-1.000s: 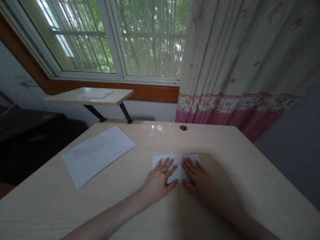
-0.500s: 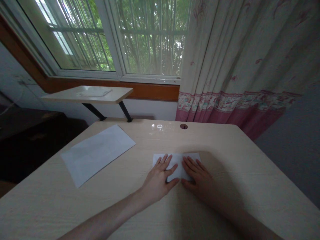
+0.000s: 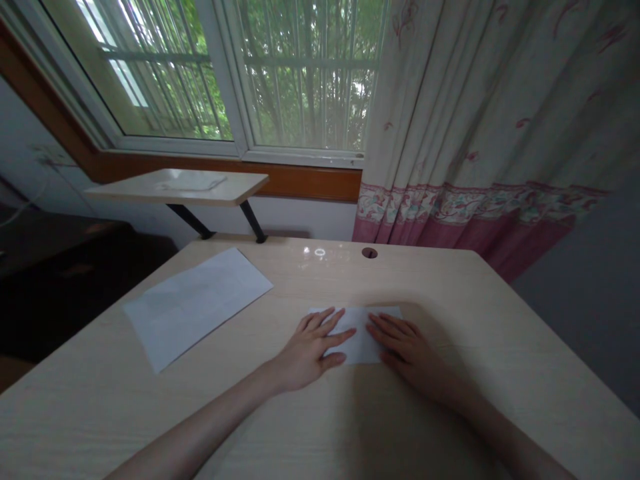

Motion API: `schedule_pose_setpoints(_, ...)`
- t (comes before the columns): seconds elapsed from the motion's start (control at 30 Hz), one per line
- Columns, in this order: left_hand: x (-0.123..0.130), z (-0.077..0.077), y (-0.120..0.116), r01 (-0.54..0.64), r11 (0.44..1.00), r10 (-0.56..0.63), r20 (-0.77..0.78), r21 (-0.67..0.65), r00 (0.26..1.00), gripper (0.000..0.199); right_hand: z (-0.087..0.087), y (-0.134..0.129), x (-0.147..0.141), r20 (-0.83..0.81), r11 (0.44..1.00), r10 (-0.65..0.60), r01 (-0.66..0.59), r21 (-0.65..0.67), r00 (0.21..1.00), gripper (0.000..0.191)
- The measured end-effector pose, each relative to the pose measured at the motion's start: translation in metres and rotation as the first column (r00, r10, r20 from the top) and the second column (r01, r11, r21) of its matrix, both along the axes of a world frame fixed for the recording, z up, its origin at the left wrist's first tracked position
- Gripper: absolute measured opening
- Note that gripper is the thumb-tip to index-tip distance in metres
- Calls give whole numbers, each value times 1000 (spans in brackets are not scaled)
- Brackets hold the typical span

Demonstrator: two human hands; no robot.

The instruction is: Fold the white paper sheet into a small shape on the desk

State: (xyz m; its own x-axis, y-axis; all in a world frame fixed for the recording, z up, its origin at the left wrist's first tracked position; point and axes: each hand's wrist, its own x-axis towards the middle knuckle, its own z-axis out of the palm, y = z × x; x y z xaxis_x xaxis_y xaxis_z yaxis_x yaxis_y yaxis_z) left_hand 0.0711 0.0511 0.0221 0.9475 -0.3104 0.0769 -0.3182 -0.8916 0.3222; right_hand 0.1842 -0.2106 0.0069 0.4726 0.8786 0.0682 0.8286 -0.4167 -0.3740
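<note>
A small white rectangle of paper (image 3: pixel 359 347), perhaps folded, lies flat on the pale wood-look desk (image 3: pixel 280 433). My left hand (image 3: pixel 313 347) rests on its left part, palm down, fingers spread and thumb stretched toward the middle. On the right part lies my right hand (image 3: pixel 407 347), its fingers extended flat over the sheet and the thumb low by the near edge. Both hands cover the paper's side edges; its middle strip shows between them. Neither hand grasps anything.
To the left on the desk lies a larger white paper (image 3: pixel 200 303), set at an angle. A raised shelf (image 3: pixel 230 195) on black supports stands at the back left. The far edge has a round cable hole (image 3: pixel 369 253). Behind are a window and a floral curtain (image 3: pixel 450 200).
My thumbs have moved apart from the paper's near middle, the left hand shifting slightly left and the right hand slightly right. More of the paper's near edge shows. The view has shifted a little.
</note>
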Motion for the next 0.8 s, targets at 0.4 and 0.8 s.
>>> schedule_pose_setpoints(0.4,10,13,41,120,974,-144,-120,-192,982,73,4,-21,22,-178,999,-3,13,53,984,53)
schedule_pose_setpoints(0.8,14,3,52,102,963,-136,-122,-250,983,88,9,-29,28,-187,994,-103,95,-49,977,61)
